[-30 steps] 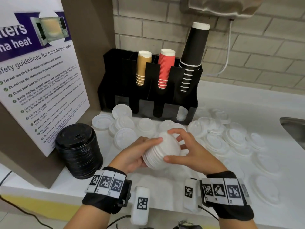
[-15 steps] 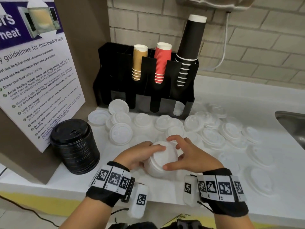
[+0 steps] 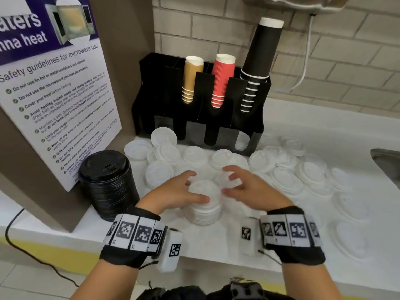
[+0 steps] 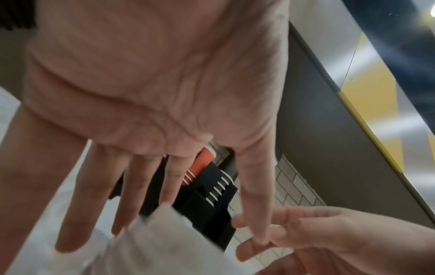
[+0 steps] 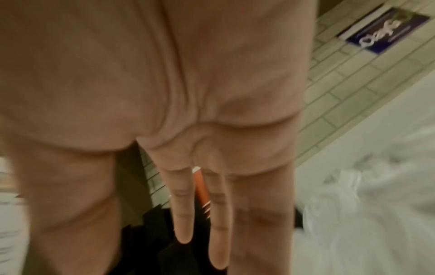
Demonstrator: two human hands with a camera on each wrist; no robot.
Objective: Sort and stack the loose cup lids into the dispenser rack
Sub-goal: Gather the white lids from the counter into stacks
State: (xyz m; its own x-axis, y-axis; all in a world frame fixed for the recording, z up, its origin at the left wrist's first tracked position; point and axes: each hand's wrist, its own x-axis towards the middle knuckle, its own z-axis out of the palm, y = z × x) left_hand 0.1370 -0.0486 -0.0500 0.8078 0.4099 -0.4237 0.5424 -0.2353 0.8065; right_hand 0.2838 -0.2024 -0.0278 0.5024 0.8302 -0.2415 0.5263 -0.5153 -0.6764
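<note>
over the white lid stack (image 3: 203,204), both hands' fingers (image 3: 232,169) spread.

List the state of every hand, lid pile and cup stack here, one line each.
White lid stack: upright on counter, left thumb on it.
Left hand: fingers straight.
Right hand: open, off the stack.
Loose white lids: scattered, unsorted.
Black lid stack: upright, outside rack.
Dispenser rack: three cup stacks.

Black wristbands (image 3: 134,239) with white square-coded tags, white marker-tagged camera pods (image 3: 171,250), thin black cables.
</note>
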